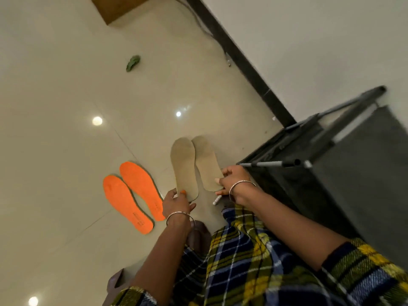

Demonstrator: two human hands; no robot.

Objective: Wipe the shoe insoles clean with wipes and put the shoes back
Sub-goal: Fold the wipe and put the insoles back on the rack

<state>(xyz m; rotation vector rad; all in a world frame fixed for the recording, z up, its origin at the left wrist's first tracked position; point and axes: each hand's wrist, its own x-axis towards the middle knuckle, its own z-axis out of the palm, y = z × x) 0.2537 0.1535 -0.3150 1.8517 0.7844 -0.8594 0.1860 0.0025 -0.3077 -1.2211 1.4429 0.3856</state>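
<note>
The left hand [176, 203] pinches the heel end of the left beige insole [184, 166], thumb on top. The right hand [233, 178] curls round the heel end of the right beige insole [207, 164]. Both insoles lie side by side on the tiled floor [66, 85], long edges nearly touching and toes pointing away from the person. Just to their left the first orange insole [141, 186] lies close alongside the second orange insole [127, 204].

On the right, the corner of a dark grey cabinet [353, 173] stands near the right hand, with a frame pole [271, 164] jutting toward it. A black skirting [242, 62] edges the wall beyond. To the left and ahead the floor runs wide, with a green scrap [133, 62] well apart from the insoles and a wooden box [119, 7] farther off.
</note>
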